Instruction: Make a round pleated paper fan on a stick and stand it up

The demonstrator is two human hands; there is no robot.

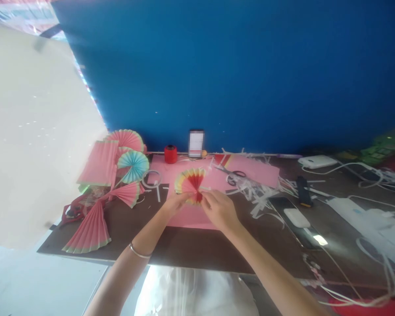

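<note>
A small pleated paper fan (191, 179), red with yellow and pale edging, is spread open above pink paper sheets (192, 219). My left hand (175, 203) pinches its lower left side. With fingers closed at its gathered base, my right hand (217, 208) holds the other side. To the left lie finished-looking pink pleated fans (88, 228) and a round turquoise pleated fan (133, 166). A pair of scissors (236, 174) rests on the pink paper just beyond my right hand. Exact fingertip contact is blurred.
Behind the fan stand a red round container (170, 154) and a propped phone (196, 142). A tape roll (151, 179) lies left. White paper strips (256, 195), a dark phone (296, 221) with a white case (296, 217), and tangled cables (382, 259) cover the right.
</note>
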